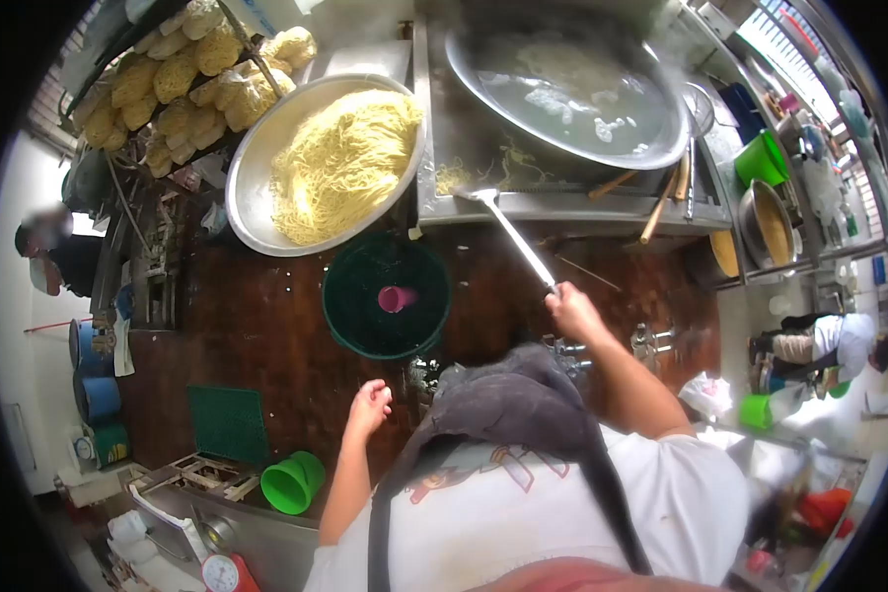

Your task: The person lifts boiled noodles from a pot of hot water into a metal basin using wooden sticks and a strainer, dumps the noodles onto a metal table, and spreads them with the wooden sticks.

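Note:
My right hand [576, 314] is wrapped round the end of a long-handled metal tool [520, 243]. The tool's small, flat-looking head rests at the front edge of the steel stove top [582, 209]; its exact shape is unclear. My left hand [369, 407] hangs low over the floor with its fingers curled in; whether anything is inside them is hidden. Ahead of me, a large wok [661, 158] holds cloudy, steaming water with white foam. To its left stands a wide metal basin [252, 212] with a heap of yellow noodles [345, 163]. Stray noodles [454, 178] lie on the stove top.
A dark green tub [340, 326] with a pink cup [395, 299] stands below the basin. Wooden-handled tools [659, 209] lean by the wok. Bagged noodles [173, 79] are stacked at left. A green bucket [292, 482] sits lower left. Other people [839, 340] are at both sides.

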Tool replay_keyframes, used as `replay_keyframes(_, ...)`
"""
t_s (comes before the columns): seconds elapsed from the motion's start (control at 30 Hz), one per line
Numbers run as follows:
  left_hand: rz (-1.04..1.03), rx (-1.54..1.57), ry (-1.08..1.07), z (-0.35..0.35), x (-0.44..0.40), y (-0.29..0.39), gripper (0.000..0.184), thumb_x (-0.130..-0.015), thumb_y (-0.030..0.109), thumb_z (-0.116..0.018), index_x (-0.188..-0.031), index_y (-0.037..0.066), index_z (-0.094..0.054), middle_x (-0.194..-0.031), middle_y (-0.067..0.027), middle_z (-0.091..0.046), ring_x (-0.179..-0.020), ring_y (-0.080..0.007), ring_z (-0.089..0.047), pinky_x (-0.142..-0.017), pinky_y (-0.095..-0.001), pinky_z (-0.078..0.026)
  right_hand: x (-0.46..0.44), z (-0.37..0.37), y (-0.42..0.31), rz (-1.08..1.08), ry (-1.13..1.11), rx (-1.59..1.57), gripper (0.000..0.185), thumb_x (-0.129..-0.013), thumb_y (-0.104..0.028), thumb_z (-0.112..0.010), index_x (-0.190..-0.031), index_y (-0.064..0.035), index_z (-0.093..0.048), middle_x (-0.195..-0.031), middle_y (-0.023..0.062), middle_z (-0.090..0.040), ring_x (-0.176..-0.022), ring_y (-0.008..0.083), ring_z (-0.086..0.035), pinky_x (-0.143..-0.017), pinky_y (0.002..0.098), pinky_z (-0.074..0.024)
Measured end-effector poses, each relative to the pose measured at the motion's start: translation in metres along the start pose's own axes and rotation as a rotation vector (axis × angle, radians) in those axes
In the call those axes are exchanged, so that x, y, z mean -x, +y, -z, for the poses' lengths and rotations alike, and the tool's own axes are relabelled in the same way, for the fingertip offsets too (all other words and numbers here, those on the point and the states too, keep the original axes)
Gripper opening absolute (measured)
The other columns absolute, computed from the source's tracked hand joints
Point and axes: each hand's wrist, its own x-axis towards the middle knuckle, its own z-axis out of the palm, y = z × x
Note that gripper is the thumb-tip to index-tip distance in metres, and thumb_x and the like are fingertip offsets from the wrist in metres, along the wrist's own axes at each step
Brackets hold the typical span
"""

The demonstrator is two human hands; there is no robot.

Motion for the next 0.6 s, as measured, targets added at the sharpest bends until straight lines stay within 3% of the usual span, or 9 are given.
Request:
replay_keyframes(0.07,-0.053,-0.033,0.024,0.008,-0.014,0.025,0.044,-0.096,0.024,-0.064,-0.133,0.001,-0.054,-0.091,-0.0038,-0.066,-0.067,-0.0091,-0.06,-0.058,-0.0254,-0.051,-0.011,0.019,0.013,0.042,0.067,0.045,0.044,-0.097,-0.033,-0.054,-0.121,0.0037,-0.051,-0.095,0.0319,-0.067,-0.091,0.0442,-0.069,-0.08,0.0515,-0.0529)
replay_keyframes(0.17,-0.146,-0.023,0.027,0.02,-0.032,0.062,0.044,-0.096,0.022,-0.063,-0.133,0.0,-0.055,-0.091,-0.0033,-0.065,-0.07,-0.0084,-0.06,-0.062,-0.0247,-0.051,-0.052,0.036,-0.006,-0.238,-0.016,-0.157,0.037,-0.097,-0.032,-0.054,-0.103,0.0044,-0.051,-0.084,0.0292,-0.068,-0.068,0.0382,-0.07,-0.059,0.044,-0.0565)
replay_keyframes(0.23,-0.192,-0.04,0.033,0.024,-0.033,0.084,0.045,-0.096,0.022,-0.064,-0.135,0.0,-0.053,-0.093,-0.0032,-0.065,-0.072,-0.0084,-0.06,-0.064,-0.025,-0.051,-0.083,-0.011,0.01,-0.263,-0.014,-0.086,0.036,-0.098,-0.03,-0.052,-0.099,0.0062,-0.049,-0.084,0.0292,-0.068,-0.07,0.0361,-0.071,-0.059,0.0427,-0.058)
replay_keyframes(0.3,-0.196,-0.026,0.039,0.026,-0.031,0.095,0.047,-0.097,0.023,-0.064,-0.136,0.0,-0.053,-0.095,-0.0038,-0.066,-0.073,-0.0091,-0.061,-0.065,-0.0254,-0.052,-0.045,-0.059,0.007,-0.08,0.157,0.116,0.035,-0.099,-0.025,-0.049,-0.106,0.0089,-0.047,-0.096,0.0363,-0.066,-0.089,0.0459,-0.069,-0.077,0.0506,-0.0575)
replay_keyframes(0.37,-0.184,0.024,0.03,0.025,-0.025,0.089,0.047,-0.097,0.024,-0.064,-0.136,0.0,-0.053,-0.096,-0.0047,-0.067,-0.073,-0.0095,-0.061,-0.065,-0.0253,-0.052,-0.006,-0.067,0.001,-0.082,-0.005,0.016,0.042,-0.098,-0.028,-0.05,-0.116,0.0098,-0.047,-0.105,0.039,-0.064,-0.106,0.0514,-0.063,-0.094,0.0536,-0.0486)
replay_keyframes(0.43,-0.133,0.028,0.003,0.023,-0.02,0.087,0.046,-0.097,0.023,-0.063,-0.135,0.0,-0.053,-0.096,-0.0062,-0.067,-0.073,-0.0104,-0.063,-0.064,-0.0253,-0.052,-0.002,-0.051,-0.008,0.025,0.001,-0.17,0.038,-0.099,-0.031,-0.052,-0.113,0.0045,-0.05,-0.093,0.0312,-0.068,-0.087,0.0442,-0.07,-0.077,0.0505,-0.0552)
replay_keyframes(0.5,-0.142,0.001,-0.018,0.019,-0.015,0.092,0.046,-0.096,0.022,-0.063,-0.135,0.0,-0.053,-0.095,-0.0055,-0.067,-0.074,-0.0105,-0.062,-0.064,-0.0256,-0.052,-0.01,0.0,-0.058,-0.124,-0.15,-0.236,0.035,-0.099,-0.033,-0.053,-0.108,0.0007,-0.052,-0.078,0.021,-0.067,-0.062,0.0339,-0.068,-0.054,0.045,-0.0534)
replay_keyframes(0.53,-0.145,-0.008,-0.02,0.019,-0.016,0.098,0.045,-0.096,0.022,-0.063,-0.135,0.0,-0.053,-0.095,-0.0054,-0.067,-0.074,-0.0105,-0.062,-0.065,-0.0257,-0.052,-0.045,-0.008,-0.041,-0.05,-0.076,-0.279,0.033,-0.1,-0.032,-0.051,-0.106,0.0004,-0.051,-0.068,0.0156,-0.063,-0.048,0.0269,-0.061,-0.041,0.0404,-0.0468)
replay_keyframes(0.6,-0.15,-0.016,-0.027,0.012,-0.022,0.108,0.045,-0.096,0.022,-0.063,-0.134,0.0,-0.054,-0.094,-0.0051,-0.067,-0.074,-0.0106,-0.062,-0.065,-0.0261,-0.052,-0.09,0.003,-0.06,-0.12,0.007,-0.102,0.033,-0.1,-0.029,-0.046,-0.106,0.003,-0.047,-0.073,0.0246,-0.065,-0.057,0.0375,-0.066,-0.051,0.0473,-0.0528)
